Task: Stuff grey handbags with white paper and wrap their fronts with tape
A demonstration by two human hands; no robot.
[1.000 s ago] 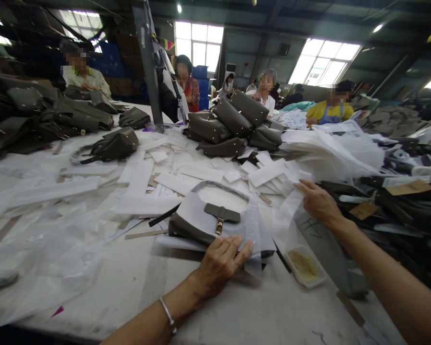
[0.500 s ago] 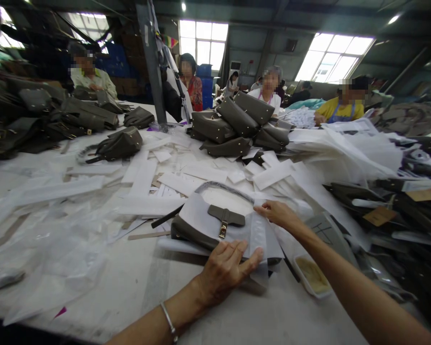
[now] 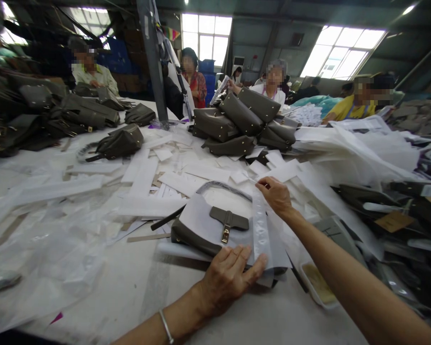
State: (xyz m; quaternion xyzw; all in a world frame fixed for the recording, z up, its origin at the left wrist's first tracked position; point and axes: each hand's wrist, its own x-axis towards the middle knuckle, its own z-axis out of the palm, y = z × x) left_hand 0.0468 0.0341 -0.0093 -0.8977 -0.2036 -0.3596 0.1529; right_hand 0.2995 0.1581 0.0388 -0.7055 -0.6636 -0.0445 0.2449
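Note:
A dark grey-green handbag (image 3: pixel 194 238) lies on the table in front of me, white sheeting over its face and a flap with a gold clasp (image 3: pixel 225 234) on top. Its wrapped handle (image 3: pixel 224 184) arches away from me. My left hand (image 3: pixel 232 278) grips the near edge of the bag, thumb over the lower end of a translucent plastic strip (image 3: pixel 260 227). At the strip's far end, my right hand (image 3: pixel 276 195) is closed in a pinch on it. The strip runs across the bag's right side between my hands.
White paper pieces (image 3: pixel 147 206) and clear plastic (image 3: pixel 57 254) litter the table. A pile of handbags (image 3: pixel 244 120) stands ahead, with more bags (image 3: pixel 46 110) at left. A white tub (image 3: pixel 318 285) sits by my right forearm. Several people work across the table.
My right hand has moved slightly away from me, and the strip now shows more clearly stretched between my hands. My left hand stays at the bag's near edge.

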